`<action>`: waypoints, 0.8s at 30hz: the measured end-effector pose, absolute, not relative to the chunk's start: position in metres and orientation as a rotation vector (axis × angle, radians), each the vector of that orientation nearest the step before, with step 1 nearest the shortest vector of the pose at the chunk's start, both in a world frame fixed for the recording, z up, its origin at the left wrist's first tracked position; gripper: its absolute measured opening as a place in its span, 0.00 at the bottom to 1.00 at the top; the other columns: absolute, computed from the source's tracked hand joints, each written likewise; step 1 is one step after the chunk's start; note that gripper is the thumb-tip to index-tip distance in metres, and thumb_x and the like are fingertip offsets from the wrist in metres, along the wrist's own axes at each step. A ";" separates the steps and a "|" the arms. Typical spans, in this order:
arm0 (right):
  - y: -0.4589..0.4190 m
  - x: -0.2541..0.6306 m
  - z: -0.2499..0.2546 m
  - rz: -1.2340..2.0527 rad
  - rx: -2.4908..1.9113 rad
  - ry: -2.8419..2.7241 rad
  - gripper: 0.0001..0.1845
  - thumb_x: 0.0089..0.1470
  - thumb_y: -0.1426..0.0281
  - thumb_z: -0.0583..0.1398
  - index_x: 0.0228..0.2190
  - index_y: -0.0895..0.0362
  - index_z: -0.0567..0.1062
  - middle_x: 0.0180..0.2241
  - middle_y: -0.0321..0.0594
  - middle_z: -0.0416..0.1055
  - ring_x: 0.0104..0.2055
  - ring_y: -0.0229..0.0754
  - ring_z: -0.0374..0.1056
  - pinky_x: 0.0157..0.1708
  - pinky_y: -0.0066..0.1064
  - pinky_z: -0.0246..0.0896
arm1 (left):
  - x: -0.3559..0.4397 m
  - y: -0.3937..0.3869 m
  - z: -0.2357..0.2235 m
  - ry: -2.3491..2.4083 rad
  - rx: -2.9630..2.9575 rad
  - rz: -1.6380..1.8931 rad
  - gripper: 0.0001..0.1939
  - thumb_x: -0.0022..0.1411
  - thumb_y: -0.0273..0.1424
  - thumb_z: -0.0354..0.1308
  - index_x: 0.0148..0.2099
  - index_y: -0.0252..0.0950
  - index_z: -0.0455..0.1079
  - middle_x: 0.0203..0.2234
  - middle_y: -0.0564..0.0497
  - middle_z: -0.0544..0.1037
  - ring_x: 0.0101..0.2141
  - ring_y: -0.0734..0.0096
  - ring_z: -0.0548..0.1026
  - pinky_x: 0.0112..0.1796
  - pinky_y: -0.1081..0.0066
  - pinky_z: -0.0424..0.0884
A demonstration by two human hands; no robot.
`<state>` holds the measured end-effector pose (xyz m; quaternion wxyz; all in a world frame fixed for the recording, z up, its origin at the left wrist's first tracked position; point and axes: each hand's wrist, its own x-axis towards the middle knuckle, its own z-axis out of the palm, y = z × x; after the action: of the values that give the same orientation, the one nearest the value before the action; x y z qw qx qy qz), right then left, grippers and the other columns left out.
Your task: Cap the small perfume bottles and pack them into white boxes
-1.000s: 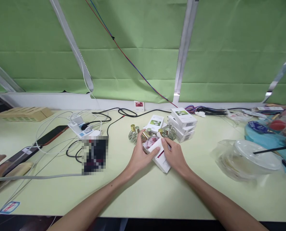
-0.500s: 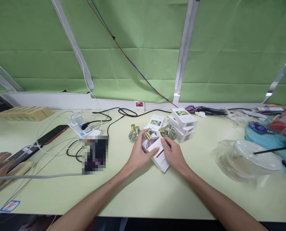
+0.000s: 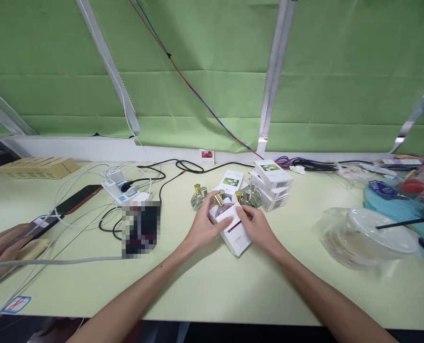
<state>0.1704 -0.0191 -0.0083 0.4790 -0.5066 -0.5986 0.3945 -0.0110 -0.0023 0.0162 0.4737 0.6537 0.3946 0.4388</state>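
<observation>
Between my two hands is a white carton (image 3: pixel 236 242) with a dark red stripe, tilted on the table. A perfume bottle (image 3: pixel 224 208) with a gold cap and purplish glass sits partly in its opening. My left hand (image 3: pixel 205 225) grips the carton's left side, thumb across its front and index finger up by the bottle's cap. On the right edge, my right hand (image 3: pixel 257 226) pinches the carton near its opening. Just beyond my hands stand several glass bottles with gold or silver caps, such as the clear bottle (image 3: pixel 197 199).
Stacked white boxes (image 3: pixel 274 177) stand behind my right hand. To the left are a power strip (image 3: pixel 121 189), tangled cables, phones and another person's hand (image 3: pixel 4 245). A lidded plastic bowl (image 3: pixel 379 233) in a bag stands at right. Yellow cartons (image 3: pixel 36 168) lie at far left.
The carton has turned slightly, its front facing me more, and my right thumb has shifted a little on its edge. The other person's hand has moved right along the phone.
</observation>
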 end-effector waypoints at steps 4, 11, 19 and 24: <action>-0.017 0.173 -0.005 1.106 -1.168 -1.457 0.29 0.57 0.46 0.58 0.35 0.60 0.79 0.31 0.42 0.78 0.30 0.44 0.72 0.27 0.31 0.63 | -0.014 0.001 0.019 0.902 1.559 1.020 0.41 0.54 0.38 0.71 0.65 0.42 0.56 0.42 0.45 0.79 0.36 0.62 0.80 0.35 0.66 0.77; -0.018 0.175 0.004 1.332 -1.131 -1.364 0.29 0.50 0.45 0.64 0.38 0.59 0.76 0.32 0.42 0.79 0.32 0.44 0.75 0.28 0.30 0.66 | -0.015 -0.001 0.021 0.866 1.531 0.957 0.39 0.56 0.37 0.70 0.65 0.44 0.56 0.44 0.45 0.78 0.38 0.62 0.80 0.36 0.66 0.77; -0.021 0.173 0.003 1.423 -1.116 -1.274 0.30 0.48 0.44 0.65 0.39 0.57 0.73 0.28 0.36 0.77 0.27 0.41 0.74 0.25 0.28 0.65 | -0.014 -0.001 0.021 0.840 1.493 0.951 0.40 0.55 0.38 0.71 0.64 0.44 0.57 0.43 0.45 0.78 0.39 0.61 0.81 0.37 0.64 0.78; -0.019 0.171 0.000 1.403 -1.103 -1.249 0.29 0.47 0.44 0.66 0.35 0.56 0.72 0.27 0.35 0.76 0.26 0.40 0.73 0.25 0.28 0.64 | -0.012 -0.002 0.020 0.843 1.447 0.982 0.42 0.52 0.39 0.73 0.64 0.43 0.57 0.45 0.43 0.79 0.38 0.60 0.81 0.36 0.65 0.78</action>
<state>0.1715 -0.0188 -0.0001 0.4633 -0.4486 -0.5082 0.5708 -0.0119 -0.0016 0.0204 0.5648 0.6150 0.3582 0.4176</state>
